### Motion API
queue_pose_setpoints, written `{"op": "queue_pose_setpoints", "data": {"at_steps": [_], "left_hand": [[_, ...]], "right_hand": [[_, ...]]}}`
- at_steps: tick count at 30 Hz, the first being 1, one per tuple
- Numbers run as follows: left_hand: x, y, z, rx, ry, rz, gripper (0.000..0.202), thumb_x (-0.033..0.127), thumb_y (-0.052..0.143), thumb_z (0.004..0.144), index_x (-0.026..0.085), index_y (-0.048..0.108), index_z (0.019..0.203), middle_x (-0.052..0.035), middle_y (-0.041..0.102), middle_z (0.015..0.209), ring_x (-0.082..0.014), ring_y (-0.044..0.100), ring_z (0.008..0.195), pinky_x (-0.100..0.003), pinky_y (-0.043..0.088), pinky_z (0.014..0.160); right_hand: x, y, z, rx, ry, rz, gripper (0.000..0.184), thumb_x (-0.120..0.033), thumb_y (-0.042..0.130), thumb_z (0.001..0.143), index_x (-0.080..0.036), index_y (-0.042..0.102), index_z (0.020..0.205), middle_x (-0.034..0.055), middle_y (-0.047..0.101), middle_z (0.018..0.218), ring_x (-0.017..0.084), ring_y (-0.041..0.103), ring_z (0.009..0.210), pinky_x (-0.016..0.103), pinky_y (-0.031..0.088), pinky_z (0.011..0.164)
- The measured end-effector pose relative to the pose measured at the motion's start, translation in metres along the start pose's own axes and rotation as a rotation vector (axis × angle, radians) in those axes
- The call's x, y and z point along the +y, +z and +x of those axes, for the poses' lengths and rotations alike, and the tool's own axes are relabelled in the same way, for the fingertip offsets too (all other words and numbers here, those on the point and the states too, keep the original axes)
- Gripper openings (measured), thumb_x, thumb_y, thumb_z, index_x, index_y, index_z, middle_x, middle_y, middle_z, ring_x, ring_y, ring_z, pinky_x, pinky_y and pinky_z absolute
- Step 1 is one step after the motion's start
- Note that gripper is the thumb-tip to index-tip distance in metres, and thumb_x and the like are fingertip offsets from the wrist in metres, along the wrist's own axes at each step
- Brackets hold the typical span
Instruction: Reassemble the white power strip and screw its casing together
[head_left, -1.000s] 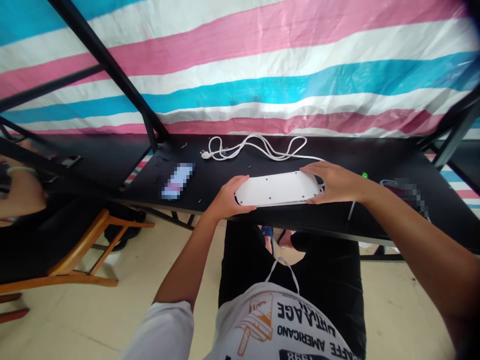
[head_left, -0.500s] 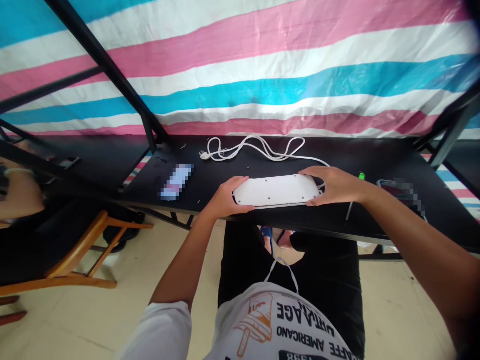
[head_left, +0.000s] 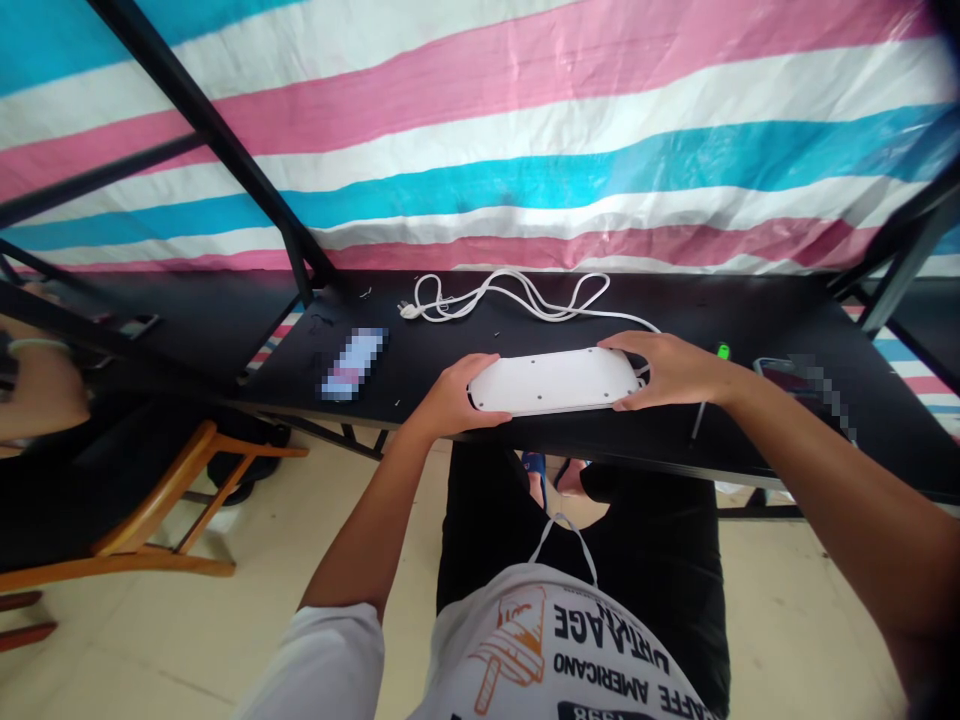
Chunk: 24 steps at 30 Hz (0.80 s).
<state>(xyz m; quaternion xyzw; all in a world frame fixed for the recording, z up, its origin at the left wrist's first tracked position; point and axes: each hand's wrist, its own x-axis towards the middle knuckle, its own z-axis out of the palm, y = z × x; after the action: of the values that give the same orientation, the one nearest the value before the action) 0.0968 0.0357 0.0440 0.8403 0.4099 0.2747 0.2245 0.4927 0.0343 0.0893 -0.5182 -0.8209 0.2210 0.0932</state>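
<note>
A white power strip (head_left: 555, 382), with several dark screw holes in its flat upper face, lies between my hands near the front edge of the black table. My left hand (head_left: 463, 393) grips its left end, thumb on the near side and fingers on the far side. At the other end, my right hand (head_left: 667, 372) holds it in the same way, close to where the cord comes out. That white cord (head_left: 517, 290) runs in loose loops along the back of the table to a plug (head_left: 409, 311). The power strip's underside is hidden.
A phone (head_left: 354, 364) lies left on the table (head_left: 420, 350), and another phone-like object (head_left: 802, 395) right. A green-handled screwdriver (head_left: 722, 352) is partly behind my right arm. Small screws (head_left: 496, 334) are scattered about. Another person's arm (head_left: 45, 375) and a wooden chair (head_left: 161, 490) are left.
The seam along the power strip's near edge looks narrower, its upper face sitting closer to the part below. Both hands keep nearly the same place and grip.
</note>
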Motion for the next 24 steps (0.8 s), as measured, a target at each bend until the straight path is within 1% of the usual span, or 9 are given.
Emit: {"op": "queue_pose_setpoints", "data": {"at_steps": [7, 13, 19, 22, 24], "left_hand": [[0.003, -0.003, 0.002, -0.032, -0.013, 0.008, 0.093, 0.055, 0.093, 0.072, 0.021, 0.06, 0.152, -0.0153, 0.062, 0.155, -0.0381, 0.061, 0.142, -0.052, 0.048, 0.124], [0.005, -0.006, 0.004, -0.023, -0.008, -0.009, 0.092, 0.052, 0.094, 0.07, 0.021, 0.061, 0.15, -0.0158, 0.063, 0.153, -0.0384, 0.062, 0.141, -0.052, 0.048, 0.124], [0.007, -0.012, 0.011, 0.006, 0.011, -0.008, 0.093, 0.052, 0.095, 0.069, 0.019, 0.062, 0.15, -0.0161, 0.064, 0.153, -0.0378, 0.062, 0.14, -0.051, 0.048, 0.123], [0.006, -0.013, 0.013, -0.019, -0.002, 0.002, 0.094, 0.053, 0.095, 0.069, 0.017, 0.062, 0.149, -0.0172, 0.064, 0.153, -0.0383, 0.062, 0.141, -0.051, 0.048, 0.124], [0.005, -0.012, 0.012, -0.042, -0.023, 0.005, 0.095, 0.055, 0.095, 0.069, 0.017, 0.062, 0.149, -0.0172, 0.064, 0.153, -0.0389, 0.062, 0.141, -0.052, 0.047, 0.124]], "right_hand": [[0.0, 0.001, 0.001, -0.012, 0.01, 0.003, 0.101, -0.062, 0.088, 0.065, -0.03, 0.059, 0.157, 0.008, 0.061, 0.159, 0.042, 0.06, 0.143, 0.06, 0.056, 0.113], [0.0, -0.002, 0.0, 0.005, 0.003, 0.004, 0.098, -0.062, 0.087, 0.066, -0.032, 0.06, 0.156, 0.0075, 0.062, 0.158, 0.042, 0.061, 0.142, 0.058, 0.054, 0.115], [-0.003, -0.01, 0.0, 0.004, 0.008, 0.018, 0.101, -0.059, 0.088, 0.07, -0.021, 0.057, 0.158, 0.0137, 0.059, 0.161, 0.043, 0.059, 0.141, 0.051, 0.055, 0.113], [-0.002, -0.01, 0.001, -0.012, 0.009, 0.018, 0.101, -0.059, 0.088, 0.07, -0.02, 0.057, 0.158, 0.0144, 0.059, 0.161, 0.043, 0.059, 0.141, 0.052, 0.053, 0.116], [-0.001, -0.008, 0.002, -0.021, 0.009, 0.025, 0.1, -0.058, 0.088, 0.07, -0.021, 0.057, 0.158, 0.0135, 0.059, 0.161, 0.043, 0.058, 0.143, 0.053, 0.053, 0.116]]}}
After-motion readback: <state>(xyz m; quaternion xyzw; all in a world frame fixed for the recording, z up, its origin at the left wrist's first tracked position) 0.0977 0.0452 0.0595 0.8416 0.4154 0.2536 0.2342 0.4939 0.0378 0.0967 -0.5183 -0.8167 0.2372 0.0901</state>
